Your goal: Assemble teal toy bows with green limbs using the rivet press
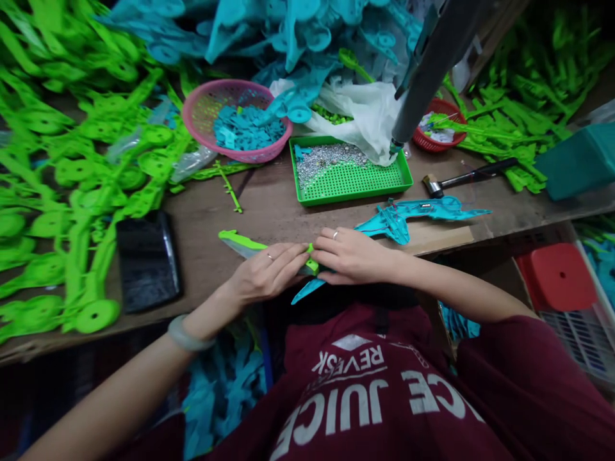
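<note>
My left hand (266, 273) and my right hand (353, 256) meet at the table's front edge. Both are closed on a long green plastic part (247, 242), whose tip sticks out to the left. Between my fingertips a bit of its green shows; the rest is covered by my hands. A pointed blue plastic piece (307, 291) juts out below my right hand; whether it is joined to the green part is hidden. Just behind my right hand lies a blue plastic half-shell (423, 211) on the table. A thin green stick-like piece (229, 187) lies farther back.
A green tray (358, 186) of small metal parts stands under a hanging power screwdriver (408, 109). Around it are a pink basket (192, 115) of blue pieces, a red basket (444, 144) and a hammer (468, 178). A black phone-like slab (148, 262) lies left, beside heaped green parts (77, 173).
</note>
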Available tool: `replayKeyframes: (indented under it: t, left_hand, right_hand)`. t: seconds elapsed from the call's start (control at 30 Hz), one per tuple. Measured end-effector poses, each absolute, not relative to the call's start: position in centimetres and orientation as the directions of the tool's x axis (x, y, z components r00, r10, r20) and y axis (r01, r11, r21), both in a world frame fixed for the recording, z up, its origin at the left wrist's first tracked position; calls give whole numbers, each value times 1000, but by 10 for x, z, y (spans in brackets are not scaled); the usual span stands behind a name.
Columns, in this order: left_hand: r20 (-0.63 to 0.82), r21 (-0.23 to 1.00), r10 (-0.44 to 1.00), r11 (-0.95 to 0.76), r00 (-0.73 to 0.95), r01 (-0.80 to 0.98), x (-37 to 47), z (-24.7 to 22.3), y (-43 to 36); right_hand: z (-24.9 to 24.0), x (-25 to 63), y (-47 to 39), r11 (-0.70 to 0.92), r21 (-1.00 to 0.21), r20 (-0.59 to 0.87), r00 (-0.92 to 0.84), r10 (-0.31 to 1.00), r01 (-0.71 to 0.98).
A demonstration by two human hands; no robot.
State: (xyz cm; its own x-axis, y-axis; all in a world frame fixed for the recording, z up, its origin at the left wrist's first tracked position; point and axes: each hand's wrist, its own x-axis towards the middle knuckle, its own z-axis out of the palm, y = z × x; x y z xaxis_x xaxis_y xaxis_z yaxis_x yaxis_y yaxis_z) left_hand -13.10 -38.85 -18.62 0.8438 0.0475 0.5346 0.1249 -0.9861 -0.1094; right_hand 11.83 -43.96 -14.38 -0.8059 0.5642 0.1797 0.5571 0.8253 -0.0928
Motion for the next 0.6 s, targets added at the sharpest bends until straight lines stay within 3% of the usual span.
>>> replayKeyframes:
  t: [0.17, 0.33, 0.47, 0.6]
  left_hand:
    - [532, -90, 53, -989, 845, 118, -133, -189, -387]
    - [468, -59, 63, -993, 881, 102, -137, -193, -386]
    - [524, -89, 27, -992, 851, 87, -136, -189, -388]
    - [491, -61, 86, -989, 867, 133, -139, -180, -399]
  right_hand:
    - [-136, 104, -442, 840, 20, 154, -832, 533, 542]
    - [-133, 97, -440, 906, 66, 136, -903, 407, 419]
    - [-131, 112, -435, 880, -40, 158, -867, 472, 472]
    - [-136, 148, -438, 755, -194, 254, -711, 655, 627]
